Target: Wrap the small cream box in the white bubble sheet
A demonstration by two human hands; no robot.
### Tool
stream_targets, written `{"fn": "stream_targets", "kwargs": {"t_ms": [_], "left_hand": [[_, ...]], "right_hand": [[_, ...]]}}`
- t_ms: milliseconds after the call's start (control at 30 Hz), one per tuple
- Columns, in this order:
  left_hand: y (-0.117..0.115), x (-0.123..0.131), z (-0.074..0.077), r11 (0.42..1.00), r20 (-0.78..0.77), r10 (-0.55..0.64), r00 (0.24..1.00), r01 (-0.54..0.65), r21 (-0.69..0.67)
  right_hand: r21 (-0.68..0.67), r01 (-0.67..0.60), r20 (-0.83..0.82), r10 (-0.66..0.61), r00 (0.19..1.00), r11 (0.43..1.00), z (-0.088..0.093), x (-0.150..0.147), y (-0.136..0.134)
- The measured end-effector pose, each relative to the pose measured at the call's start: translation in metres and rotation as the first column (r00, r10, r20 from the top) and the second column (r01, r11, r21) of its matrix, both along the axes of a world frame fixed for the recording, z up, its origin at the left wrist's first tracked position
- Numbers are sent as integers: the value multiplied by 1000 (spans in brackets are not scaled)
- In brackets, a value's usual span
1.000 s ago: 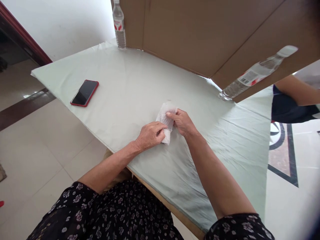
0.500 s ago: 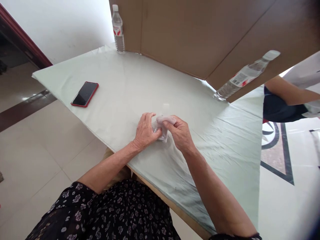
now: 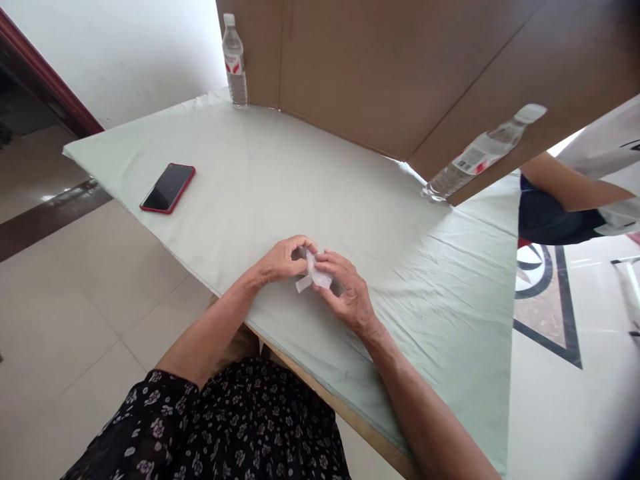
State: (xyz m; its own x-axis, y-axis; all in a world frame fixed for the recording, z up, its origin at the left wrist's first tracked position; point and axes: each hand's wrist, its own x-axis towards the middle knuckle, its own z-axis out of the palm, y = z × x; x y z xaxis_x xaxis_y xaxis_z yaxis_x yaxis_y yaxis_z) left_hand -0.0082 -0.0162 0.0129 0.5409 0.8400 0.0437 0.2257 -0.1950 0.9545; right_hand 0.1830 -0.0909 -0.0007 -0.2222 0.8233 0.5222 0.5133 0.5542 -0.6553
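Observation:
A small, whitish, crumpled piece of film-like wrapping [image 3: 321,277] is between my two hands, just above or on the pale cloth near the table's front edge. A short flat strip [image 3: 303,285] sticks out of its lower left side. My left hand [image 3: 283,260] pinches the left edge with thumb and fingertips. On the other side, my right hand [image 3: 350,293] curls its thumb and fingers round the wrapping. Whether anything lies inside it I cannot tell.
A phone in a red case [image 3: 168,189] lies at the left. Brown cardboard panels [image 3: 350,73] rise at the back, with one water bottle [image 3: 235,63] upright at left and another bottle [image 3: 483,157] at right. A person's arm [image 3: 575,183] shows beyond the right side.
The wrapping has been turned and bunched between my hands, and both hands have shifted slightly left and down. My right hand's pinch has become a wider grip. The flat strip now points lower left.

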Motion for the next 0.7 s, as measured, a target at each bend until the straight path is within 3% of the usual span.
{"fn": "stream_targets", "kwargs": {"t_ms": [133,267,533,700], "left_hand": [[2,-15,8,985,-20,-169,985,168,-24],[2,-19,8,985,-56,-171,984,172,17],[-2,-23,4,972,-113,-204,972,215,97],[-7,-9,-7,970,-80,-60,995,77,229]], "right_hand": [[122,-38,154,19,988,992,-9,4,1],[145,-33,164,9,986,989,-16,6,6],[-5,-11,25,12,1000,1000,-12,5,4],[-147,24,-92,-38,995,989,-4,5,8]]}}
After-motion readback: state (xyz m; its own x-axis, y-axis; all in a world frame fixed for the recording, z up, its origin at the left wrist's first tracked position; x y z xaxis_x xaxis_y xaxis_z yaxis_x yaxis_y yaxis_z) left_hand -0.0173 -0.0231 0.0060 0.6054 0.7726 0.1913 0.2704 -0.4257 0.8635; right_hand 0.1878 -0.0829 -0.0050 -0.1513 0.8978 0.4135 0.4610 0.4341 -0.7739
